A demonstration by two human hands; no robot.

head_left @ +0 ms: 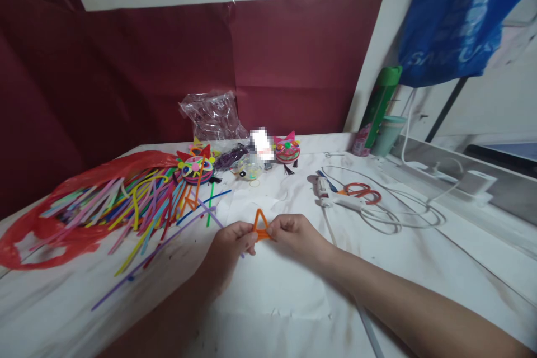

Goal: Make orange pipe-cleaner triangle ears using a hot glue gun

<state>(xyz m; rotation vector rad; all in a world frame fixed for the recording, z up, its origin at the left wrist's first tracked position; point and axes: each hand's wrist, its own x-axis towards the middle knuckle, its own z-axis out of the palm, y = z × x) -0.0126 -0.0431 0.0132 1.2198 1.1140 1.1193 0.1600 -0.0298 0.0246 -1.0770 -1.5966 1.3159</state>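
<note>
An orange pipe cleaner [260, 216], bent into a small triangle with its point upward, is held between my two hands over a white sheet of paper [272, 291]. My left hand [235, 240] pinches its lower left corner between thumb and fingers. At the lower right corner, my right hand [296, 234] pinches it the same way. Another orange pipe cleaner shape [191, 200] lies to the left by the loose ones. Parts of the triangle under my fingertips are hidden.
Many coloured pipe cleaners [121, 201] spill from a red plastic bag [79, 179] on the left. Decorated animal-face crafts [196, 170] stand at the back. To the right lie a glue gun [335, 198], orange-handled scissors [367, 192] and cables [403, 224]. A green can [380, 106] stands by a cup [389, 137].
</note>
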